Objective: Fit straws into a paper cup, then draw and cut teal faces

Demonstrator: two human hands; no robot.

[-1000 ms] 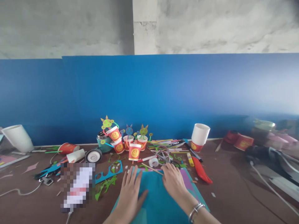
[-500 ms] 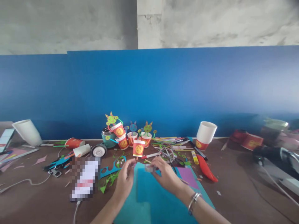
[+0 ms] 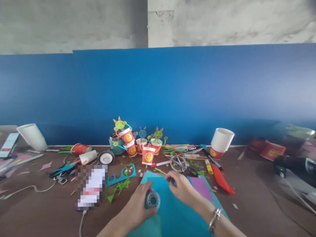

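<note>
My left hand (image 3: 138,207) is closed around a small roll of tape (image 3: 152,199), held over a teal paper sheet (image 3: 172,214) at the table's near edge. My right hand (image 3: 181,189) hovers just right of the roll, its thumb and fingers pinched together near the sheet's far edge; what they pinch is too small to make out. A purple sheet (image 3: 201,186) lies beside it. Just beyond the hands lie scissors (image 3: 181,164) and a thin wooden stick (image 3: 160,171).
Red paper cups with paper animal toppers (image 3: 148,154) cluster at the back centre by a teal tin (image 3: 116,144). White cups (image 3: 222,140) (image 3: 32,136), a glue stick (image 3: 208,167), a red paper piece (image 3: 222,182), a blurred packet (image 3: 91,187), cables and paper scraps crowd the brown table.
My right hand picked the tape roll up from beyond the sheet and passed it to my left hand, which now holds it nearer to me. The view shifted slightly left.
</note>
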